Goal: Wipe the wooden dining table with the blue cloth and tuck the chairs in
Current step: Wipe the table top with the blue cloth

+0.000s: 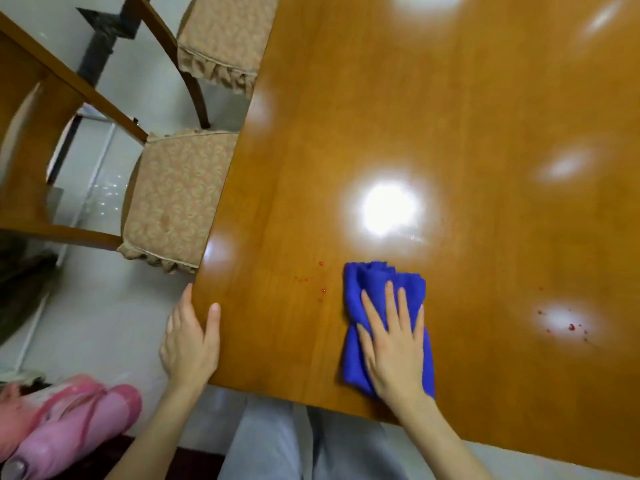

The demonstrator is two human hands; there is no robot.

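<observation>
Cloth (pixel 375 282), blue and bunched into folds, lies on the wooden bench (pixel 450 116) near its front edge and somewhat left of the middle of what shows. The right grip (pixel 394 344) presses flat on the cloth, fingers straight and slightly spread, the heel of the hand close to the front edge; folds stick out beyond the fingertips and on both sides of the palm.

The left grip (pixel 188 341) rests at the front left corner of the bench, thumb lying on the top and the straight fingers running along the outside of the left edge.

Small red specks (pixel 322 291) dot the top just left of the cloth, between it and the left edge. More red spots (pixel 571 327) sit well to the right, inside a patch of glare. Beyond the cloth the polished top stretches away with bright reflections of lamps.

Along the left edge stand two chairs with tan frilled seat covers: the near chair (pixel 173 202) has its seat meeting the edge, partly under it, and the far chair (pixel 221 39) likewise. Pale floor (pixel 104 323) shows between the chairs and beside the corner. A pink object (pixel 69 420) lies on the floor at the lower left. Grey trousers (pixel 277 445) stand right at the front edge.
</observation>
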